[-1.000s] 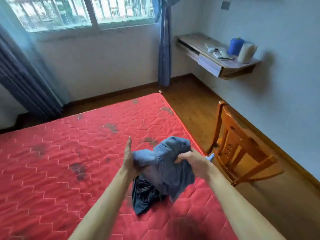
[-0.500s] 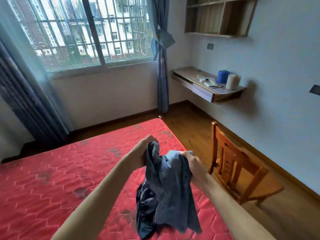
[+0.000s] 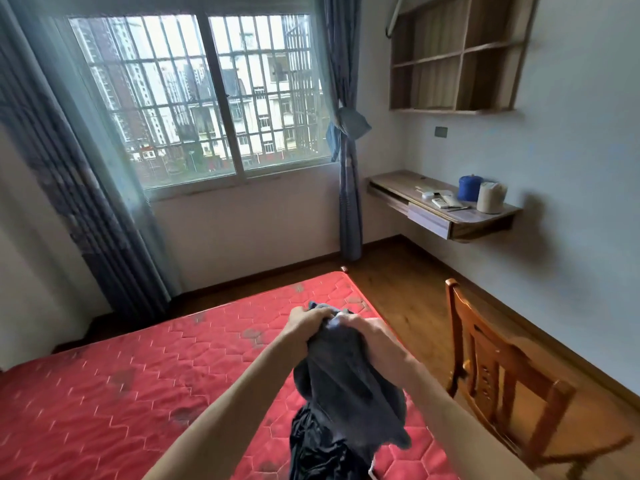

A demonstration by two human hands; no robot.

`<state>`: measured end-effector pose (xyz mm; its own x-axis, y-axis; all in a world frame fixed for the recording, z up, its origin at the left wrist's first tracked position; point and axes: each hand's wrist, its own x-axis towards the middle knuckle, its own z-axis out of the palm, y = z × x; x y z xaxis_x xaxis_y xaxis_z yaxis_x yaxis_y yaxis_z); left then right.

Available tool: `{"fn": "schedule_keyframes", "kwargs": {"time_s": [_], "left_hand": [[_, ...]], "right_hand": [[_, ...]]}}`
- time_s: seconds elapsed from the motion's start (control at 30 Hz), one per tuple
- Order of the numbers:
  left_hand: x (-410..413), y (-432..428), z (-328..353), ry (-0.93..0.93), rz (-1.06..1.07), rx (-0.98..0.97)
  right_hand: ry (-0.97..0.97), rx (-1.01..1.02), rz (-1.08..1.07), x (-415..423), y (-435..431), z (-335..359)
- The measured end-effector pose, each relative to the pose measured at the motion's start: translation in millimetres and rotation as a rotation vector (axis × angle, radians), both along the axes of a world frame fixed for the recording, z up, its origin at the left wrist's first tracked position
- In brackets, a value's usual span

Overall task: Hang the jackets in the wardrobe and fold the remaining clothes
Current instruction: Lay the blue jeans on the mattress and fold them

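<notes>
Only the person's arms show. The left forearm (image 3: 235, 403) and the right forearm (image 3: 450, 410) are bare along the whole length in view, from the lower edge of the picture up to the wrists. Both are long and slim with smooth outlines. The left hand (image 3: 304, 323) and the right hand (image 3: 367, 332) are bare too. The knuckles of the right hand stand out as a row of small ridges, and the fingertips of both hands are hidden. What the person wears cannot be told from this view.
</notes>
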<state>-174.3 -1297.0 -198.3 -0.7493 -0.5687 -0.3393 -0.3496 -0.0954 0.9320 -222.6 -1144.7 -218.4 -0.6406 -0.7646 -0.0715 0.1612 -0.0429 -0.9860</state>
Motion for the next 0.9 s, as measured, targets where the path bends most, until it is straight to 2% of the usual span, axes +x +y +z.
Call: {"fn": "schedule_keyframes", "kwargs": {"time_s": [0.1,0.17,0.3,0.33,0.37,0.43,0.5,0.57,0.67,0.7,0.77,0.8,0.9], "left_hand": [[0,0,3,0.152,0.034,0.011],[5,2,11,0.254,-0.062,0.022],[18,18,25,0.353,-0.349,-0.108],[21,21,27,0.346,-0.418,-0.146],[25,21,28,0.349,-0.484,-0.170],[33,16,27,0.356,-0.590,-0.195],[43,7,26,0.286,-0.625,-0.175],[51,-1,27,0.148,-0.651,-0.051],[66,-12,20,-0.113,-0.765,0.025],[70,-17,14,-0.068,-0.748,0.174],[73,-25,3,0.024,-0.507,0.571],[71,-25,-1,0.058,-0.384,0.681],[57,-28,-14,0.083,-0.084,0.762]], "right_hand": [[-0.325,0.061,-0.180,-29,12,-10],[-0.491,0.095,-0.228,-45,16,-17],[-0.897,-0.033,-0.132,-68,6,-26],[-0.924,-0.063,-0.099,-73,1,-24],[-0.901,-0.063,-0.075,-76,-4,-21],[-0.729,-0.011,-0.105,-72,-12,-6],[-0.585,0.006,-0.089,-67,-22,0],[-0.506,-0.028,-0.057,-60,-31,2],[-0.425,-0.123,-0.029,-47,-37,3],[-0.405,-0.150,-0.016,-42,-38,2],[-0.418,-0.204,0.022,-30,-36,7],[-0.432,-0.225,0.016,-25,-35,10],[-0.483,-0.321,-0.003,-24,-27,18]]}}
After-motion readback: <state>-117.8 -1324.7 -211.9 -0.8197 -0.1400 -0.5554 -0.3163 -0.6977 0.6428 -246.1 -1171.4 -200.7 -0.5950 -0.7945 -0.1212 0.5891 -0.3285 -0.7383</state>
